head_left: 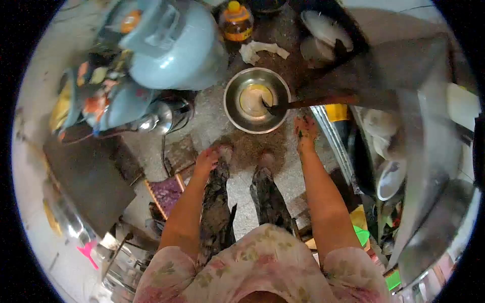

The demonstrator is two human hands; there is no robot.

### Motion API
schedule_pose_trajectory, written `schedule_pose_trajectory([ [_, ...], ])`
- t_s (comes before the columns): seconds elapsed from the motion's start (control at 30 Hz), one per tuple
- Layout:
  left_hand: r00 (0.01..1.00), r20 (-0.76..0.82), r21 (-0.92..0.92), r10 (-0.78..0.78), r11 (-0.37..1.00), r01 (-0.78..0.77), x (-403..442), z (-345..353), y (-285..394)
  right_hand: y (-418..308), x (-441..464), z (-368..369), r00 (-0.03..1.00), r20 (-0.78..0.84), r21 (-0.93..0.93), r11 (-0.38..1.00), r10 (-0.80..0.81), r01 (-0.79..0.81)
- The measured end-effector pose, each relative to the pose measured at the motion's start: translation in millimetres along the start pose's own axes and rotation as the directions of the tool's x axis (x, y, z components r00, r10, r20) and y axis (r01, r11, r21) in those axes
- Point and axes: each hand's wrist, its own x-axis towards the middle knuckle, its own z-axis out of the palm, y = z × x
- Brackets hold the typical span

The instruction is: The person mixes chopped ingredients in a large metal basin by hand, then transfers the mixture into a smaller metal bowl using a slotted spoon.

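A steel bowl stands on the floor in front of me, with some pale yellowish liquid at its bottom. A long dark handle crosses in from the right, its thin tip over the bowl; I cannot tell whether it rests there or hangs above. My right hand is just below this handle, right of the bowl; its fingers are blurred, and whether it touches the handle is unclear. By my left knee is my left hand, its fingers blurred and partly hidden. A crumpled white cloth or paper lies behind the bowl.
A pale blue gas cylinder stands at the back left, with a shiny metal kettle-like vessel nearby. A yellow-capped bottle stands behind the bowl. A grey counter edge rises at right, above white dishes.
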Motion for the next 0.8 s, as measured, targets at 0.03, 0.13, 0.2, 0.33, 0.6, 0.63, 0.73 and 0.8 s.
schedule_pose_trajectory([
  [0.03,0.999,-0.031,0.057,0.029,0.998,-0.027,36.8,7.3,2.6,9.9,16.5,11.2,0.999,-0.019,-0.091,0.995,-0.045,0.043],
  [0.13,0.989,-0.079,0.118,0.127,0.986,-0.117,147.9,14.3,-10.1,79.6,77.2,24.4,0.990,-0.020,0.526,0.840,-0.143,0.132],
  [0.2,0.987,-0.089,0.075,0.134,0.989,-0.128,206.4,21.1,-9.3,40.7,42.5,39.0,0.940,-0.177,0.113,0.943,-0.291,0.313],
  [0.33,0.996,-0.085,0.035,0.016,0.999,-0.013,278.4,35.4,6.9,76.5,59.7,38.4,0.866,-0.258,-0.091,0.903,-0.428,0.419],
  [0.6,0.988,-0.052,0.290,0.146,0.949,-0.125,362.8,26.6,-21.8,74.5,75.1,50.3,0.776,-0.273,-0.496,0.775,-0.568,0.392],
  [0.63,0.974,-0.061,0.357,0.216,0.917,-0.180,352.8,26.4,-15.6,71.6,76.3,46.0,0.793,-0.292,-0.494,0.794,-0.535,0.354],
  [0.73,0.860,0.170,0.522,0.481,0.697,-0.493,277.6,55.3,7.6,67.1,89.2,53.9,0.850,-0.365,-0.515,0.843,-0.379,0.155],
  [0.8,0.951,-0.032,0.906,0.307,0.411,-0.102,311.6,52.2,2.9,63.3,97.5,51.7,0.857,-0.313,-0.554,0.812,-0.409,0.185],
])
